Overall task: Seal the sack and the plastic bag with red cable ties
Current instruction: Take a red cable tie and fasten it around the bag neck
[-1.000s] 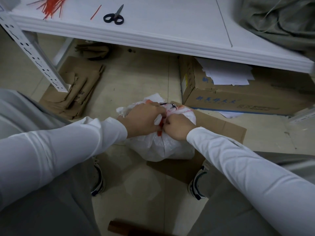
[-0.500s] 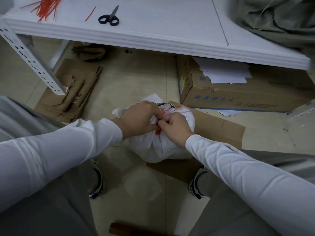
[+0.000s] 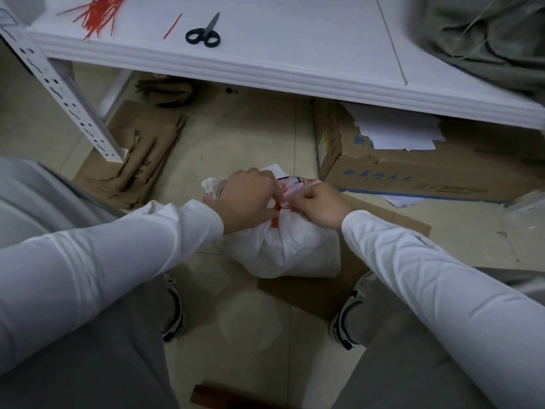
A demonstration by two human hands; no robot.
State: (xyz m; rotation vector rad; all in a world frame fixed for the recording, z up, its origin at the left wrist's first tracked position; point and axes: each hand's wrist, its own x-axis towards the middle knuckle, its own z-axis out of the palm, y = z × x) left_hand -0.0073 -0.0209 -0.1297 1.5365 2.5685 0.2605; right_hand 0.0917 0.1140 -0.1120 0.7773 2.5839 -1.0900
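Plastic bag [image 3: 283, 246] neck, cable tie [image 3: 275, 220] half-hidden by hands [image 3: 244, 199].

One plastic bag [image 3: 283, 246], one sack [image 3: 486, 33], one pair of scissors [image 3: 203, 33], one cardboard box [image 3: 413, 172], many cable ties [image 3: 97, 13].

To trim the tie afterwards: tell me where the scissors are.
In the head view, the scissors lie on the white shelf, upper left, just right of a stray red cable tie and the pile of red ties further left.
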